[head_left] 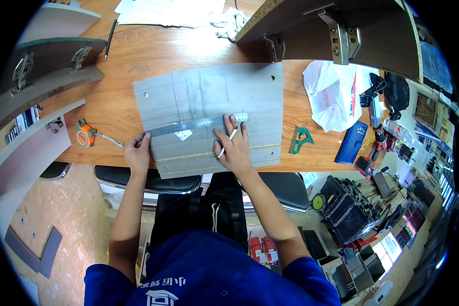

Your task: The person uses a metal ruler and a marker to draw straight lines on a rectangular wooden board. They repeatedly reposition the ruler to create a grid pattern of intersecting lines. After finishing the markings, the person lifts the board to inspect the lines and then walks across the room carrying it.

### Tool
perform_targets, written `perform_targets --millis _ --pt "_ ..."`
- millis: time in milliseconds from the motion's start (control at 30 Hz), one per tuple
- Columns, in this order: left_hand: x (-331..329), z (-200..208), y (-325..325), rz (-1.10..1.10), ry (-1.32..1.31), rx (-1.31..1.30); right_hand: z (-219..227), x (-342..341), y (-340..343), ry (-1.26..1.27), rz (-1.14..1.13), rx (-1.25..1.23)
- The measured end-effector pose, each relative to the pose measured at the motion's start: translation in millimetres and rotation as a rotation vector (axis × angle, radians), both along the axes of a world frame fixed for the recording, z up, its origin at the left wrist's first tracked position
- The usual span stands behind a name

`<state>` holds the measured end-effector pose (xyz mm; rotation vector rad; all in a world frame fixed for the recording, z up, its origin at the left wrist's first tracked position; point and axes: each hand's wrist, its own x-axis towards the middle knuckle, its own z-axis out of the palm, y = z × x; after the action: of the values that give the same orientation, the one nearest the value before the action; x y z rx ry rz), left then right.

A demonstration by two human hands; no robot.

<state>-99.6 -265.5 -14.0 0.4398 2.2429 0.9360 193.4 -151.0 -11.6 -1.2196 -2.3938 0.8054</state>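
Observation:
A grey board (pixel 209 86) with pencil lines and corner holes lies on the wooden table (pixel 137 56). A steel ruler (pixel 199 124) rests slantwise across it. My left hand (pixel 138 151) presses on the ruler's left end at the board's edge. My right hand (pixel 232 144) lies on the ruler's right part and holds a white pencil (pixel 226 143) between its fingers, tip toward the board.
An orange tape measure (pixel 86 133) lies left of the board, a green square (pixel 300 139) and a blue booklet (pixel 352 141) to the right. A white plastic bag (pixel 331 92), papers (pixel 173 11) and hinged cabinet panels (pixel 341 30) sit behind. Tool cases (pixel 352 209) stand on the floor.

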Motion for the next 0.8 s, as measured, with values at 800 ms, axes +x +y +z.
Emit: perform_targets --millis 800 --pt "16 12 12 -0.118 0.300 0.022 -1 -1 -1 -0.018 -0.004 0.011"
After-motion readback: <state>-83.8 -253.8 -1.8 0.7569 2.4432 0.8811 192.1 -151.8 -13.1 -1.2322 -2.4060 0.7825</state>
